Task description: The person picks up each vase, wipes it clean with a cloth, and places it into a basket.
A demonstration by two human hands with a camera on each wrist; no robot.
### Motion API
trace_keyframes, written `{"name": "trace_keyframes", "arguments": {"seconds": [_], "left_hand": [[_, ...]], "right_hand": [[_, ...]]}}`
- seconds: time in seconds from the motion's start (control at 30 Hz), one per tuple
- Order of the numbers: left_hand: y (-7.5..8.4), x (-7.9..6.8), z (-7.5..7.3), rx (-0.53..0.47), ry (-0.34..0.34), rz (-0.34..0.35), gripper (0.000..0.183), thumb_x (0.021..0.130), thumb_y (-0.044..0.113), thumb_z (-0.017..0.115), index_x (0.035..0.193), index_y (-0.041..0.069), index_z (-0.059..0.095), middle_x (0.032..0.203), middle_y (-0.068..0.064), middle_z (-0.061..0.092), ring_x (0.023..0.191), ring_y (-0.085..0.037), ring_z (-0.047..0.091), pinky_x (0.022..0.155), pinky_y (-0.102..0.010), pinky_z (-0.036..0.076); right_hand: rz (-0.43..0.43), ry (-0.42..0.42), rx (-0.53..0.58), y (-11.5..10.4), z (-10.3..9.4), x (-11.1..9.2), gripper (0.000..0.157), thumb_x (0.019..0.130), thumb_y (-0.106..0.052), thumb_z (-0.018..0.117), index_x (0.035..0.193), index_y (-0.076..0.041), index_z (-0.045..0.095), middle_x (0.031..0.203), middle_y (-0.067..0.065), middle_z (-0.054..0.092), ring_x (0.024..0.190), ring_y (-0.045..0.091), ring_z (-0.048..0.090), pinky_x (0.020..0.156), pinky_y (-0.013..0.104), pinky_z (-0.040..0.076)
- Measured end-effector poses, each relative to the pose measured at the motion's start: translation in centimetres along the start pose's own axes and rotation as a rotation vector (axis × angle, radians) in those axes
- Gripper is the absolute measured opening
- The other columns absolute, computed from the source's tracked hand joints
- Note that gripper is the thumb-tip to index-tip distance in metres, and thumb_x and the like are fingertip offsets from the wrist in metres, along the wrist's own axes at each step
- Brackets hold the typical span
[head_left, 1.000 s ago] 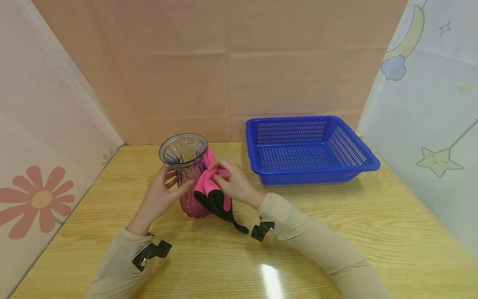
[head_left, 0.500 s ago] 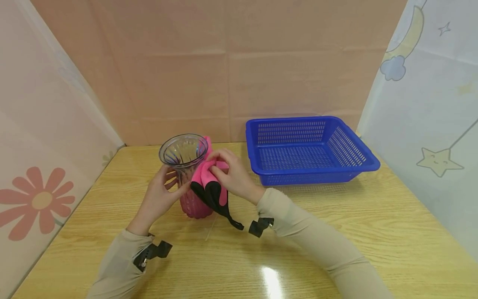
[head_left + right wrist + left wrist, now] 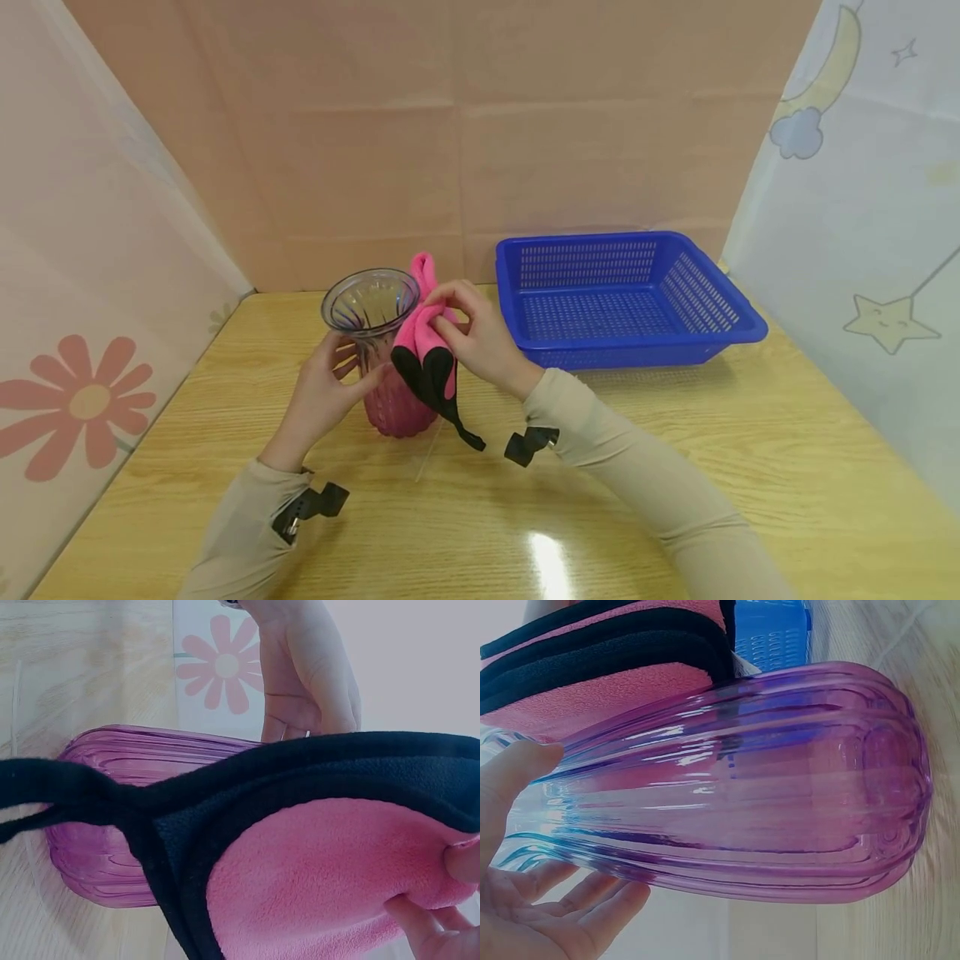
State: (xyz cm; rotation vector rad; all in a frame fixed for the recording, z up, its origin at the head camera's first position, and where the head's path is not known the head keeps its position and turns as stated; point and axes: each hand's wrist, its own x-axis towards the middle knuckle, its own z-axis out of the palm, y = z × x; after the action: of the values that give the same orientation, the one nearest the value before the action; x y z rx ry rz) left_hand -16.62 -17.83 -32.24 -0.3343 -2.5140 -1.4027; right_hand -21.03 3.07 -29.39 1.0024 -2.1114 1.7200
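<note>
A ribbed glass vase [image 3: 397, 400], clear at the neck and purple-pink below, stands upright on the table. My left hand [image 3: 321, 398] holds its neck from the left, thumb in front and fingers behind, as the left wrist view [image 3: 562, 900] also shows. My right hand [image 3: 480, 337] pinches a folded pink cleaning cloth [image 3: 422, 329] with black edging between thumb and fingers. The cloth lies along the right side of the vase, its top fold level with the rim. Its black hanging loop [image 3: 60, 787] dangles toward the table.
A blue plastic basket [image 3: 622, 342] with slotted walls stands at the back right of the wooden table [image 3: 645, 442]. A thin pale strip [image 3: 427, 457] lies in front of the vase. Printed sheets surround the table on three sides.
My right hand has moved up along the vase's right side, and the pink cleaning cloth has risen with it. The left hand and the vase have stayed in place.
</note>
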Motion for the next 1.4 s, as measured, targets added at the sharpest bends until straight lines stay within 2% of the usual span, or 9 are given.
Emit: {"name": "trace_keyframes", "arguments": {"seconds": [0.37,0.63,1.4], "left_hand": [[-0.2,-0.2,0.1,-0.013,0.004,-0.011,0.060,0.078,0.008,0.069,0.129,0.003,0.039,0.124,-0.022,0.049,0.115,-0.039,0.051,0.097,-0.045,0.045],[0.1,-0.1,0.3,0.001,-0.016,-0.019,0.062,0.079,0.013,0.069,0.132,0.007,0.037,0.127,-0.018,0.049,0.117,-0.038,0.050,0.097,-0.047,0.044],[0.0,-0.2,0.3,0.010,0.029,0.009,0.059,0.078,0.006,0.069,0.129,0.004,0.040,0.125,-0.020,0.049,0.114,-0.038,0.051,0.095,-0.046,0.046]], "right_hand": [[0.003,-0.023,0.004,0.0,-0.4,0.1,0.015,0.085,0.006,0.055,0.099,0.002,0.054,0.104,0.017,0.052,0.104,0.028,0.057,0.078,0.028,0.056],[-0.024,-0.014,0.068,0.3,-1.1,0.5,0.017,0.084,0.010,0.053,0.100,0.005,0.053,0.106,0.018,0.052,0.102,0.027,0.058,0.078,0.029,0.056],[-0.012,-0.051,0.129,0.7,-0.7,0.7,0.018,0.085,0.009,0.052,0.103,0.007,0.050,0.108,0.021,0.050,0.101,0.027,0.057,0.074,0.031,0.058]]}}
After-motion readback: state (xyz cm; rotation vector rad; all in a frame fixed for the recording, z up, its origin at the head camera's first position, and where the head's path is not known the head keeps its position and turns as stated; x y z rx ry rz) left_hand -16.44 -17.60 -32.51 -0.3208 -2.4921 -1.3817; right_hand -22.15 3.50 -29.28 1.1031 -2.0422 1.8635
